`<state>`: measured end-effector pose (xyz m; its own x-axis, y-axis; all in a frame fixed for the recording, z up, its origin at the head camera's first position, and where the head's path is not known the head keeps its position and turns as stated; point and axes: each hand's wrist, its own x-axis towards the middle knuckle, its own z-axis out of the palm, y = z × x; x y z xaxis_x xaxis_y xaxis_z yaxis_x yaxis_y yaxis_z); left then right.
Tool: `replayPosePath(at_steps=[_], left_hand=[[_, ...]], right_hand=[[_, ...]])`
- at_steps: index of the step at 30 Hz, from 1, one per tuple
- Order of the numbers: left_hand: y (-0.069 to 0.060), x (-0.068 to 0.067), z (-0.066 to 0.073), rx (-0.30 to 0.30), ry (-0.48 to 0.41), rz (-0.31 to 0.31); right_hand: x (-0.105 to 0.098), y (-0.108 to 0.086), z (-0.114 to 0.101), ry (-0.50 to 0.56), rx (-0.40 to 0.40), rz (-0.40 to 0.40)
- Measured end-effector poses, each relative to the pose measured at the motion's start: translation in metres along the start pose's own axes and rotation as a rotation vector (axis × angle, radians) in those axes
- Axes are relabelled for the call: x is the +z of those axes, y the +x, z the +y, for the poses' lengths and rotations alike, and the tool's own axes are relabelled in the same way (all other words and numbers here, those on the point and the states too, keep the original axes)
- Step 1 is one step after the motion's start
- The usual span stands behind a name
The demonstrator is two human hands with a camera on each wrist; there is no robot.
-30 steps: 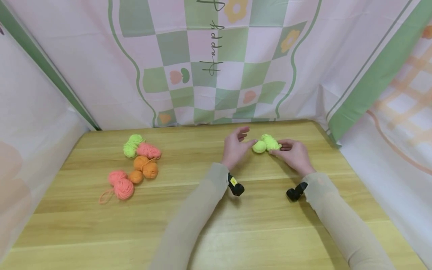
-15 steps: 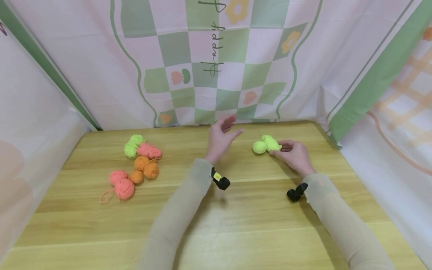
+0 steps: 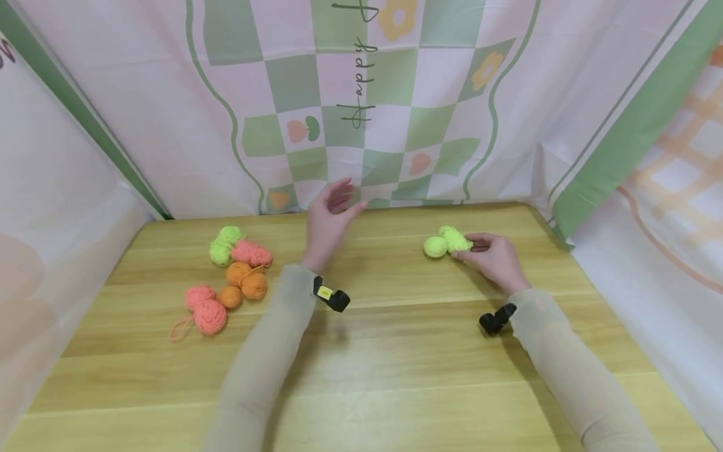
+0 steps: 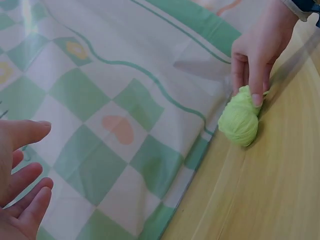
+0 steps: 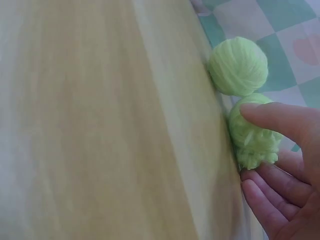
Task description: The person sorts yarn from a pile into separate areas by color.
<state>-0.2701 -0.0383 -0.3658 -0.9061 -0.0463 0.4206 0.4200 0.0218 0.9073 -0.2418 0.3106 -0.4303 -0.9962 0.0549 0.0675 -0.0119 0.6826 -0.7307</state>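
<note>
At the back right of the table lie two light green yarn balls, a smooth round one [image 3: 435, 247] and a looser one [image 3: 454, 238] touching it. My right hand [image 3: 492, 260] holds the looser ball; in the right wrist view the thumb [image 5: 260, 113] lies on it and the fingers are curled at its far end. My left hand [image 3: 329, 223] is in the air left of the balls, holding nothing, with thumb apart from relaxed fingers. In the left wrist view, the right hand [image 4: 262, 47] grips the green yarn [image 4: 240, 120].
At the left of the wooden table [image 3: 395, 376] is a cluster: a green yarn bundle [image 3: 226, 245], a pink skein [image 3: 251, 253], several orange balls [image 3: 253, 285] and pink balls [image 3: 209, 316] with a loose strand. A printed cloth [image 3: 361, 125] hangs behind the table's back edge.
My left hand has moved away from the green yarn balls, leftward across the back of the table. The right hand stays in place on the looser ball.
</note>
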Motion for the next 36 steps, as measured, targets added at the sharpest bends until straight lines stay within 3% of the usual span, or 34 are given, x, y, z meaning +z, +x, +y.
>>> replayPosePath(at_steps=[9,18,25,36], left_hand=[[-0.003,-0.039,0.003,-0.009,0.004,0.063],[-0.008,-0.078,0.014,0.017,0.044,0.095],[-0.013,-0.105,0.022,0.008,0.027,0.136],[-0.02,-0.151,0.02,-0.023,0.096,0.227]], right_hand=[[-0.001,0.002,-0.003,-0.007,0.004,0.0],[0.001,0.002,-0.003,0.012,0.013,0.006],[0.0,0.003,-0.001,0.012,0.015,0.008],[0.001,0.0,0.001,0.009,0.032,0.011]])
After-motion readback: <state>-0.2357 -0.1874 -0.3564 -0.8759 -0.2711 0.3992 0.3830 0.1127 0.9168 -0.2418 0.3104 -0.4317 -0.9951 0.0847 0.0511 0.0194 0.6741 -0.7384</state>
